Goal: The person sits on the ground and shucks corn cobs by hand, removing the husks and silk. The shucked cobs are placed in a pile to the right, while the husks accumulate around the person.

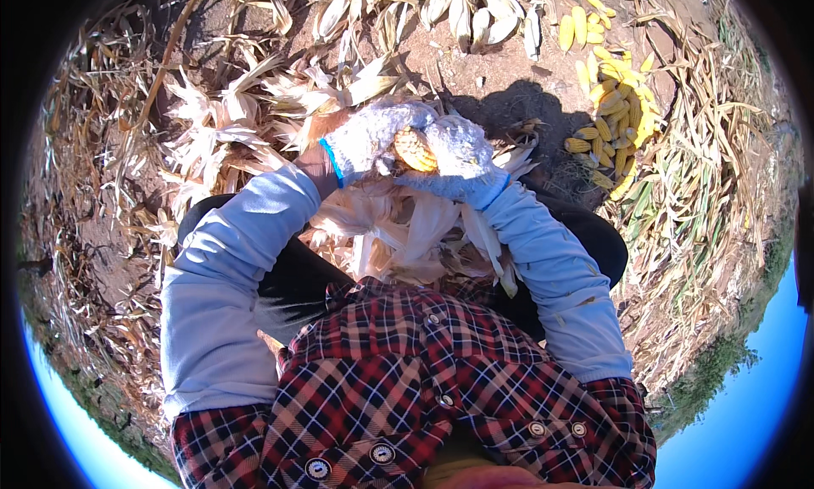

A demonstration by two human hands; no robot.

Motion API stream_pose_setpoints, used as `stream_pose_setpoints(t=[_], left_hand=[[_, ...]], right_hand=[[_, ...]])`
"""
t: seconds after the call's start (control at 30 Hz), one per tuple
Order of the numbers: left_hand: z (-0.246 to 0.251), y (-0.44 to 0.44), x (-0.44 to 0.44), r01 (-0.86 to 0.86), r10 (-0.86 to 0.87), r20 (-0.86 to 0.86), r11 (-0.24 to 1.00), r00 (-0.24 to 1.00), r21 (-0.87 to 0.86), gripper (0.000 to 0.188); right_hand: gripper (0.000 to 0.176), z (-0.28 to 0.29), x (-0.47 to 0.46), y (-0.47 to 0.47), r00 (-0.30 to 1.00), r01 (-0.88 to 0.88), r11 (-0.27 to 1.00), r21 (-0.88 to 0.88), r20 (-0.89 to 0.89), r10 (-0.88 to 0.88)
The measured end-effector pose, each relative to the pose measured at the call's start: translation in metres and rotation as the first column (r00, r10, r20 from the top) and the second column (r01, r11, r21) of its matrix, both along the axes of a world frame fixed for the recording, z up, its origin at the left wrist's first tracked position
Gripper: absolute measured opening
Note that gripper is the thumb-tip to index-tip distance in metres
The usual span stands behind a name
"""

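Both my hands wear fuzzy white knit gloves with blue cuffs and meet in front of me, above my lap. Between them shows a yellow corn cob (415, 149) with its kernels bare. My left hand (378, 139) grips the cob from the left, and my right hand (459, 152) closes on its right side. The cob's ends are hidden by the gloves. Pale dry corn husks (388, 225) lie below my hands, between my legs.
A heap of husked yellow cobs (613, 117) lies on the ground at the right. Several cobs in pale husks (461, 18) lie at the top. Loose husks (216, 126) spread at the left, and dry stalks and leaves (706, 164) are piled at the far right.
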State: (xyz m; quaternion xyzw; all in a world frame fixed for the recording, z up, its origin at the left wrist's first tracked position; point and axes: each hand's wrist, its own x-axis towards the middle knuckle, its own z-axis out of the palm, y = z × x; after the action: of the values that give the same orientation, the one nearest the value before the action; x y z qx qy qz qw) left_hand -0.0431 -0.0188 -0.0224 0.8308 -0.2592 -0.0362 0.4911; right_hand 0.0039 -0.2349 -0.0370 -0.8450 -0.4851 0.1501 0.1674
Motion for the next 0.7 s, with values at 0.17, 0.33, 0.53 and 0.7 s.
stream_pose_setpoints(t=[0.17, 0.33, 0.53, 0.7], left_hand=[[-0.013, 0.007, -0.01, -0.123, -0.046, -0.494, 0.945, 0.868, -0.303, 0.062], [-0.011, -0.01, 0.009, -0.528, -0.186, -0.734, 0.582, 0.653, -0.618, 0.039], [0.018, -0.005, 0.024, -0.711, 0.065, -0.828, 0.553, 0.557, -0.434, 0.038], [0.011, -0.014, 0.024, -0.779, 0.095, -0.857, 0.476, 0.506, -0.408, 0.032]], right_hand=[[0.074, 0.01, 0.0, 0.001, 0.991, -0.04, 0.972, 0.233, 0.132, 0.009], [0.081, 0.028, 0.014, 0.01, 0.988, 0.154, 0.877, 0.456, -0.04, -0.152], [0.08, -0.003, 0.016, 0.016, 0.808, 0.53, 0.656, 0.537, -0.555, -0.198], [0.074, 0.012, 0.003, 0.011, 0.849, 0.51, 0.726, 0.461, -0.407, -0.338]])
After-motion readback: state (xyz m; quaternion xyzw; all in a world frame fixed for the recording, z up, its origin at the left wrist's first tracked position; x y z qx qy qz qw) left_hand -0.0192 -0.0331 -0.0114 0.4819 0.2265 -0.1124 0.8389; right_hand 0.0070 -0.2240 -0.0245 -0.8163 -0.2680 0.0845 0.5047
